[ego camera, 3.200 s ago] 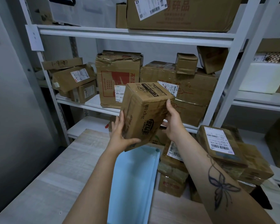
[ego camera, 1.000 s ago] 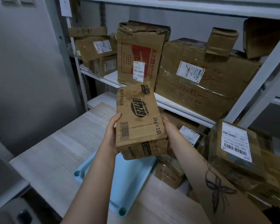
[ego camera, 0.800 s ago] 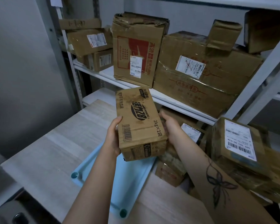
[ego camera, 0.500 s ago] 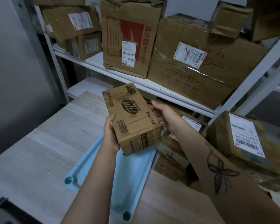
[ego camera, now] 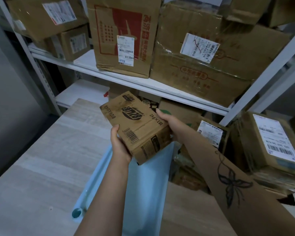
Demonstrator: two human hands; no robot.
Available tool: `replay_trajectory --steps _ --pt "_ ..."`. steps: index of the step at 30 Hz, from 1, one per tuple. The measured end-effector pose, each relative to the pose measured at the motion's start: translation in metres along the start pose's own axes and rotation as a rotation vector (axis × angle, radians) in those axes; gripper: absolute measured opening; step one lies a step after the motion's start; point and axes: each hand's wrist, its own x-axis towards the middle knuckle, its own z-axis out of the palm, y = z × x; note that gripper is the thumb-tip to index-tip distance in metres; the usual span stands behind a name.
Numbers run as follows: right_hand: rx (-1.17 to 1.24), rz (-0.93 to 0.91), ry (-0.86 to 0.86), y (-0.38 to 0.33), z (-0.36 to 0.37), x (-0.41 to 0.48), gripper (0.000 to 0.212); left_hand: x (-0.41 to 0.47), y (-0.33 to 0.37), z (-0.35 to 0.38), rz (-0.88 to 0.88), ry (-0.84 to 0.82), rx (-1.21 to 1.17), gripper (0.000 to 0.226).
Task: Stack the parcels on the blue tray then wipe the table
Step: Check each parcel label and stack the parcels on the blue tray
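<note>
A brown cardboard parcel [ego camera: 136,124] is held in the air between both hands, tilted so its near end dips toward the blue tray [ego camera: 148,181] underneath. Its top face carries a dark printed logo, a barcode near the left hand and the marking "2kg×1" along the right edge (the rest of the print is too small to read). The left hand [ego camera: 119,145] cups the near left corner from below, thumb up against the side wall, its fingers hidden under the box. The right hand [ego camera: 170,124] presses the opposite long side, its fingers [ego camera: 160,112] lying flat along the top edge. Both hands are closed on the parcel; whether its lowest corner touches the tray cannot be told.

The tray lies on the pale wood-grain bench [ego camera: 41,167], running away from the near edge toward the far one, with a teal round foot [ego camera: 77,212] showing at its near left corner. Along the tray's right side, more parcels are piled: a dark one with a white label [ego camera: 210,133] and a bigger labelled box [ego camera: 271,142] toward the bench's right edge. The right forearm bears a butterfly tattoo [ego camera: 233,184]. Past the bench's far edge stands a white metal shelf [ego camera: 143,84] loaded with large cartons, one with red print [ego camera: 124,36] and another wrapped in clear tape [ego camera: 211,62].
</note>
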Motion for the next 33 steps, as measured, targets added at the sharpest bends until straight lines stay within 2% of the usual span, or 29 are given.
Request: replay_trajectory --steps 2,5,7,9,12,14,16,17,18,20,22,26,29,33 --pt "0.065 -0.024 0.057 -0.001 0.001 -0.001 0.036 0.004 -0.012 0.003 -0.003 0.037 0.013 0.05" --pt "-0.04 -0.102 0.286 0.002 -0.002 0.008 0.04 0.009 -0.03 0.004 -0.002 0.128 0.042 0.053" --pt "-0.177 -0.122 0.378 0.003 -0.004 0.013 0.037 0.012 -0.041 0.006 -0.036 0.214 0.028 0.075" --pt "-0.337 -0.116 0.388 0.005 -0.004 0.018 0.031 0.015 -0.05 0.007 -0.064 0.281 0.022 0.092" --pt "-0.459 -0.065 0.356 0.005 -0.001 0.023 0.032 0.024 -0.069 0.007 -0.053 0.315 0.034 0.082" --pt "-0.504 -0.03 0.364 0.005 -0.002 0.026 0.04 0.027 -0.078 0.008 -0.092 0.267 0.008 0.089" --pt "-0.573 -0.019 0.378 0.003 -0.004 0.023 0.051 0.029 -0.084 0.009 -0.143 0.216 0.001 0.108" --pt "-0.605 -0.018 0.379 0.004 -0.006 0.023 0.055 0.031 -0.087 0.008 -0.159 0.213 0.014 0.108" --pt "-0.647 -0.015 0.362 0.003 -0.006 0.021 0.057 0.032 -0.089 0.007 -0.162 0.212 0.029 0.099" --pt "-0.71 -0.002 0.335 0.003 -0.004 0.018 0.056 0.029 -0.089 0.01 -0.158 0.189 0.054 0.067" --pt "-0.772 0.016 0.333 0.006 -0.002 0.02 0.055 0.028 -0.093 0.013 -0.168 0.166 0.064 0.05" --pt "-0.851 0.035 0.335 0.014 0.002 0.029 0.051 0.031 -0.095 0.012 -0.179 0.205 0.077 0.057" --pt "-0.931 0.068 0.261 0.017 0.006 0.026 0.043 0.034 -0.095 0.009 -0.172 0.225 0.112 0.063" --pt "-1.044 0.026 0.222 0.023 0.007 0.023 0.048 0.033 -0.091 0.007 -0.194 0.138 0.158 0.035"
